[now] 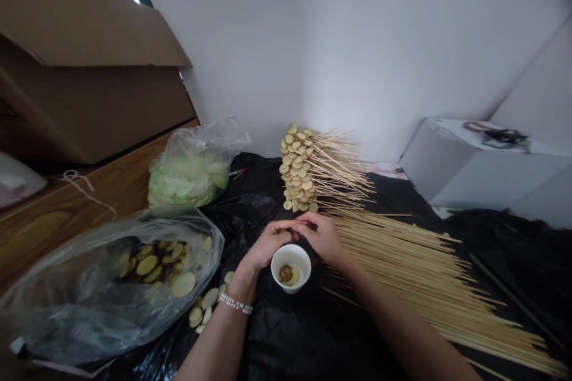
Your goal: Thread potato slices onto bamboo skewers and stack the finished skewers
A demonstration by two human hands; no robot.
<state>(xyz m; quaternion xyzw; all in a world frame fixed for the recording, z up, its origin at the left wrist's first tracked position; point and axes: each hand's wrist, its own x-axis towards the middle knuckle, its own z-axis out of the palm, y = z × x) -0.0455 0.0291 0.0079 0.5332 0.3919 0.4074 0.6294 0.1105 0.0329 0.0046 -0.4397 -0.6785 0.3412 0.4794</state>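
My left hand (pixel 268 244), with a beaded bracelet (pixel 235 303) on the wrist, and my right hand (pixel 322 238) meet at the fingertips above a white paper cup (pixel 291 268). The cup holds liquid and a round slice of potato (pixel 286 274). Whatever my fingers may pinch is hidden. Beyond my hands lies a stack of bamboo skewers threaded with potato slices (pixel 297 169). Many loose bamboo skewers (pixel 402 268) fan out beside my right hand. Nearer my left hand, loose potato slices (pixel 203 303) spill from a clear plastic bag (pixel 107 303).
A black plastic sheet (pixel 286 345) covers the work surface. A bag of pale green lettuce (pixel 187 181) stands at the back left, by a wooden board (pixel 58 220) and a large cardboard box (pixel 89 83). A white box (pixel 487 169) stands at the right.
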